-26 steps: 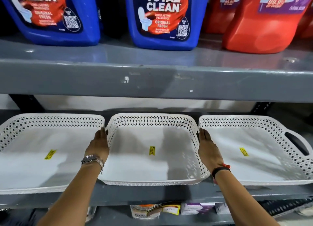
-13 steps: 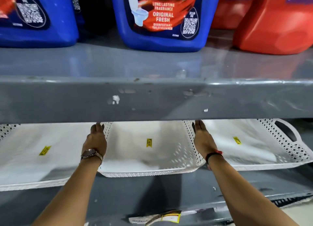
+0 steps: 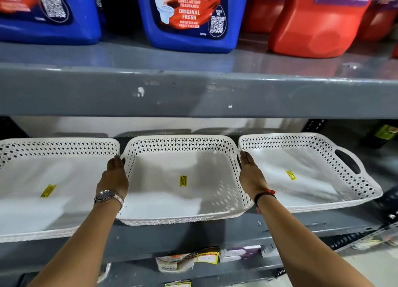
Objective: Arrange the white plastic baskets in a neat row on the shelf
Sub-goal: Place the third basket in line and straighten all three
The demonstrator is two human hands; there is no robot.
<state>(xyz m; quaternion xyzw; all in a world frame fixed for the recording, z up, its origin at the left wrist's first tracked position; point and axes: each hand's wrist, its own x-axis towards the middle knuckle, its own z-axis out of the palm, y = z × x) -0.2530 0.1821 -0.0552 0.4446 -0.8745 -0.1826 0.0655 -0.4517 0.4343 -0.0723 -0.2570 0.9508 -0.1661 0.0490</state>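
Two grey metal shelves fill the frame: the upper shelf [image 3: 193, 93] crosses the middle as a broad scuffed band, and the lower shelf [image 3: 215, 230] runs across the lower half. On the upper shelf stand blue toilet-cleaner bottles, one in the upper left [image 3: 49, 13] and one at upper centre [image 3: 189, 17] with a label reading "ORIGINAL FRESH", and red bottles [image 3: 318, 24] fill the upper right. Three white plastic baskets with perforated walls sit side by side on the lower shelf. The left basket [image 3: 43, 200] reaches the left edge of the frame, the middle basket [image 3: 183, 189] sits at centre, and the right basket [image 3: 305, 172], with a dark handle slot in its far side, lies right of centre. Each has a small yellow sticker on its floor. The left hand [image 3: 115, 177] lies flat against the outer left wall of the middle basket, in the gap beside the left basket, fingers straight and held together. The right hand [image 3: 251, 174] lies likewise against its outer right wall, next to the right basket. The grip is thus a flat press from both sides, nothing pinched. A metal wristwatch [image 3: 108, 196] circles the left wrist; a dark band with a red thread [image 3: 265, 195] circles the right. Below the lower shelf, at bottom centre, lie small blurred packets [image 3: 193, 258].
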